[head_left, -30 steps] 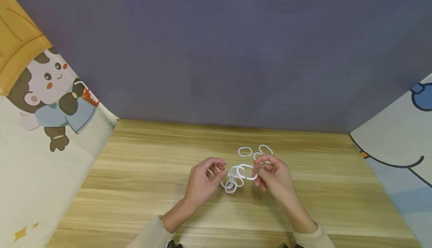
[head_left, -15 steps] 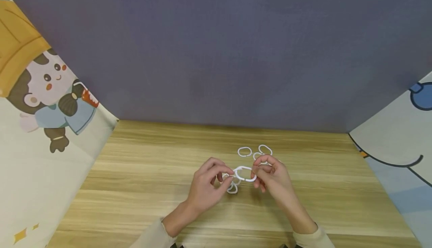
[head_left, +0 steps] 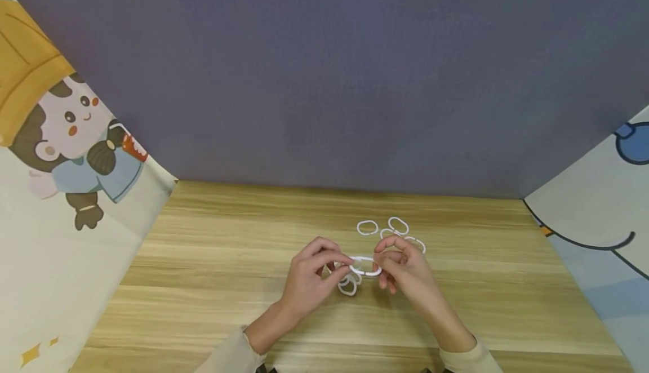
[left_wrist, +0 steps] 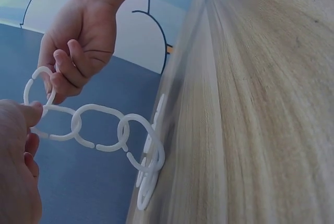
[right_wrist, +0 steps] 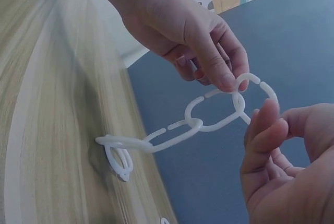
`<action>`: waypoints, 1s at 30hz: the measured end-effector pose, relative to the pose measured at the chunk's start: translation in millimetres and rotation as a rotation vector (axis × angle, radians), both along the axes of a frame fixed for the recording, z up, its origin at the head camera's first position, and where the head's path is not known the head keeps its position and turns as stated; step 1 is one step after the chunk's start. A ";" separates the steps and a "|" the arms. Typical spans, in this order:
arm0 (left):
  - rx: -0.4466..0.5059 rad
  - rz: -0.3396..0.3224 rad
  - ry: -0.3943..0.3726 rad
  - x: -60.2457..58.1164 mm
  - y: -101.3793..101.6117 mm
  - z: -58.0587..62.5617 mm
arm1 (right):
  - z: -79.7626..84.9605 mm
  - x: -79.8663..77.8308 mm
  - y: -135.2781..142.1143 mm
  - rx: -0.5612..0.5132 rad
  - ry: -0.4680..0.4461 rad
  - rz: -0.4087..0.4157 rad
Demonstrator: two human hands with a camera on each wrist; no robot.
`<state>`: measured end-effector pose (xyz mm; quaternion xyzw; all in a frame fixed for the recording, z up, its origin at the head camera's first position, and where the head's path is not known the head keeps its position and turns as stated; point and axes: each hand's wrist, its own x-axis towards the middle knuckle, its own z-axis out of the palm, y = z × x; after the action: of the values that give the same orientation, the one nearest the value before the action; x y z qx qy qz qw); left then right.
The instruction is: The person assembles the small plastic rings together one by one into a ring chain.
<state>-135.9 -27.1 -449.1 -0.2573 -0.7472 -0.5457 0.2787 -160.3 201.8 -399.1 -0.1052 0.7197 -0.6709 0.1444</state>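
White chain (left_wrist: 97, 107) trails onto wood-grain table (head_left: 502, 283), grey-blue backdrop (head_left: 324, 80) behind

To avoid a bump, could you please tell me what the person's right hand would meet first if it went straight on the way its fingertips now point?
Past the white, oval, plastic-looking link it holds, the right hand would probably meet the bare left hand first, though depth is unclear.

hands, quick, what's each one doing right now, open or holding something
Left hand: closed, pinching the chain of white links near one end.
Right hand: closed, pinching the end link of that chain.
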 end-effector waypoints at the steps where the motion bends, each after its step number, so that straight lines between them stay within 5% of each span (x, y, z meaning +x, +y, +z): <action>1: 0.003 0.004 -0.017 0.4 -0.1 0.3 | -0.5 0.0 0.0 0.001 0.006 0.006; 8: 0.040 0.047 -0.099 2.0 0.7 1.3 | -3.2 -0.3 1.3 -0.003 0.019 0.017; 19: 0.055 0.129 -0.193 1.4 -1.7 4.7 | -4.8 -3.9 13.6 -0.001 0.022 -0.085; 30: 0.077 0.126 -0.231 1.6 -5.1 6.4 | -6.7 -16.6 41.2 0.109 0.064 -0.174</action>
<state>-134.3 -32.3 -442.7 -0.1346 -0.7674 -0.5816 0.2342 -177.0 243.0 -405.8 -0.0556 0.7659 -0.6369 0.0680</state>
